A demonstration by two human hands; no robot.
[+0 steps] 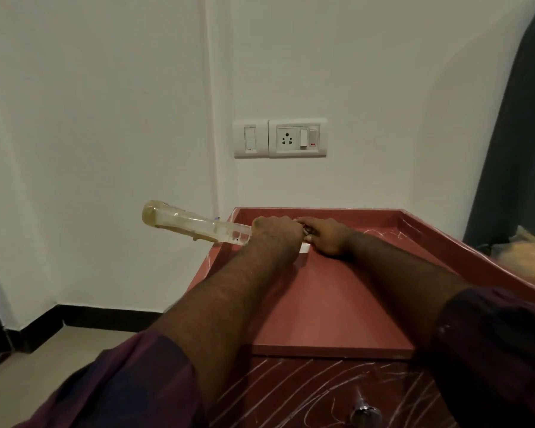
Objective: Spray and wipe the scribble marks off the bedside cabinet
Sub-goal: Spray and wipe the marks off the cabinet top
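Observation:
The reddish-brown bedside cabinet (331, 304) has a raised rim round its top. White scribble marks cover its drawer front (306, 393), and a few more show at the back right of the top (383, 233). A clear spray bottle (195, 225) lies almost level over the cabinet's left edge, its base pointing left. My left hand (275, 234) grips the bottle's neck. My right hand (329, 237) meets it from the right, fingers curled round the bottle's spray head. A small white piece (305, 249) shows beneath the two hands; I cannot tell what it is.
A switch and socket plate (280, 138) is on the white wall behind. A dark curtain (516, 134) hangs at the right, with something tan and fluffy (525, 254) beside the cabinet. A metal drawer knob (363, 413) sticks out below. Bare floor (59, 359) lies to the left.

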